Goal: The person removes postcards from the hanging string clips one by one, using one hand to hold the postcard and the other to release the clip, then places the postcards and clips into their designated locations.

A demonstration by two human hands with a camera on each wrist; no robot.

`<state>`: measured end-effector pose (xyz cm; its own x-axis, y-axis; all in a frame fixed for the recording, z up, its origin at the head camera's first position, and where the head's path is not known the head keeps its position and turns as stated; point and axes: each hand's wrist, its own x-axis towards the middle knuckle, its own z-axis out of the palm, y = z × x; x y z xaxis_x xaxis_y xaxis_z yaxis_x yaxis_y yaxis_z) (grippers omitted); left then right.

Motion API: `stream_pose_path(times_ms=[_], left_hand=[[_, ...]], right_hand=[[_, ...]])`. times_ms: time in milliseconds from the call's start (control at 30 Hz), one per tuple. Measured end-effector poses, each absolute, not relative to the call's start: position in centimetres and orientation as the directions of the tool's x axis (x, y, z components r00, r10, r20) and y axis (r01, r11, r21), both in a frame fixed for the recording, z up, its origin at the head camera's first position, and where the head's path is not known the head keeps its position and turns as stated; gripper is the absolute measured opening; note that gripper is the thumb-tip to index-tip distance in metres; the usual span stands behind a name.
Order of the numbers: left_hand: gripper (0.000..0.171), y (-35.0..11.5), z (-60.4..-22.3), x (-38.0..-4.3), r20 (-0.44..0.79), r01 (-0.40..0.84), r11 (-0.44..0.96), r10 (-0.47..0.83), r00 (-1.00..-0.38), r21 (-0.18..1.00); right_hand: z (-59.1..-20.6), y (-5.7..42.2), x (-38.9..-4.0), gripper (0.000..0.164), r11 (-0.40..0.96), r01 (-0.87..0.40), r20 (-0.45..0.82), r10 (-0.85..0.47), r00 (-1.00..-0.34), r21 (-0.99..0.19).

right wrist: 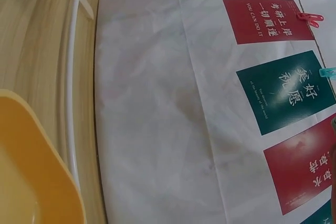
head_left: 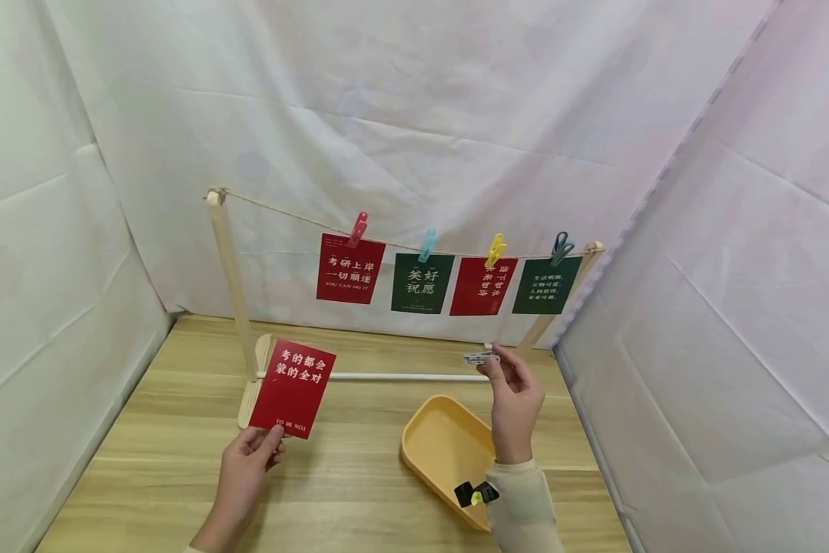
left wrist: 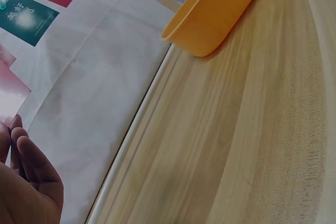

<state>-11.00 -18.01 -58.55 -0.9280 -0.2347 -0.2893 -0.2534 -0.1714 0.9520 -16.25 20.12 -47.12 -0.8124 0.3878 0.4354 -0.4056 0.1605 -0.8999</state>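
My left hand (head_left: 248, 457) pinches a red card (head_left: 293, 390) with white lettering by its lower edge, in front of the left post. In the left wrist view the card (left wrist: 11, 95) shows only partly, with glare on it. My right hand (head_left: 516, 399) is raised beyond the yellow tray and holds a pale grey clothespin (head_left: 479, 358) between thumb and fingers. Above hangs a twine line (head_left: 283, 210) with several cards: a red card (head_left: 348, 273) under a pink clothespin (head_left: 359, 229), a green card (head_left: 422, 284), another red card (head_left: 482, 296) and another green card (head_left: 547, 286).
A yellow tray (head_left: 407, 445) stands on the wooden table (head_left: 359, 491). The wooden frame has a left post (head_left: 227, 265), a right post (head_left: 540, 329) and a white rod (head_left: 400, 377) low between them. White cloth (head_left: 400, 100) surrounds the table at the back and sides.
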Motion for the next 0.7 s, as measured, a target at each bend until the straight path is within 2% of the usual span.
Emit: stream_pose_path(times_ms=[167, 400, 700], left_hand=[[0.032, -18.0, -59.0, -10.5, -0.3, -0.264, -0.176, -0.227, -0.926, 0.948], [0.036, -17.6, -60.1, -9.6, -0.351, -0.313, -0.187, -0.23, -0.907, 0.931], [0.03, -17.1, -60.8, -8.7, -0.35, -0.298, -0.231, -0.236, -0.907, 0.926]], right_hand=[[-47.6, 20.0, -16.1, 0.025, 0.127, -0.412, 0.428, 0.391, -0.815, -0.902], [-48.3, 20.0, -15.8, 0.03, 0.121, -0.383, 0.397, 0.411, -0.821, -0.916], [-49.2, 20.3, -15.7, 0.027, 0.104, -0.389, 0.396, 0.403, -0.825, -0.915]])
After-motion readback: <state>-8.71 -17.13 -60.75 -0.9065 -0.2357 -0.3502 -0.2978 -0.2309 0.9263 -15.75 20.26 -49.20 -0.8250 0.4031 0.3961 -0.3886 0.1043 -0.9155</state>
